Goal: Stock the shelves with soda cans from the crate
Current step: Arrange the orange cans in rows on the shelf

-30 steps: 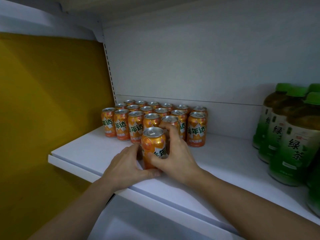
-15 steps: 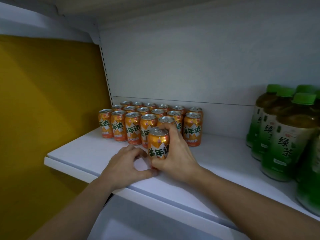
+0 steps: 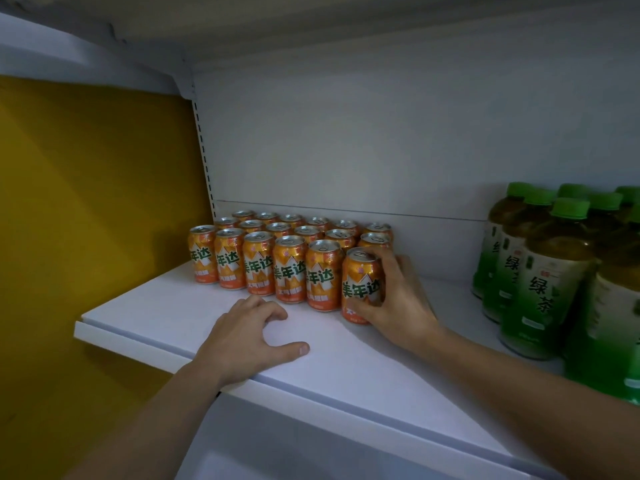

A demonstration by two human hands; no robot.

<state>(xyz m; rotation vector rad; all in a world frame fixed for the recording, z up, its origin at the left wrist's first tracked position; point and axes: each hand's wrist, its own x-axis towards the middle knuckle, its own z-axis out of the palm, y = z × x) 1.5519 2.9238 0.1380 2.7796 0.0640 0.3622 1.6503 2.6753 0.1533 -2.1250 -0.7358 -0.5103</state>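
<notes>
Sliding can point(image 3: 362, 285) rightward, left hand point(image 3: 247, 337) off

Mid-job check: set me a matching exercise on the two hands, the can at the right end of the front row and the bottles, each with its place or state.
Things:
1. left hand
2. right hand
3. end can
4. bottles

Places or states:
a. upright, at the right end of the front row
b. green-capped, standing at the right side of the shelf
c. rests on the shelf, holds nothing
d. grips the end can

Pairs: 1-c, 2-d, 3-a, 4-b
</notes>
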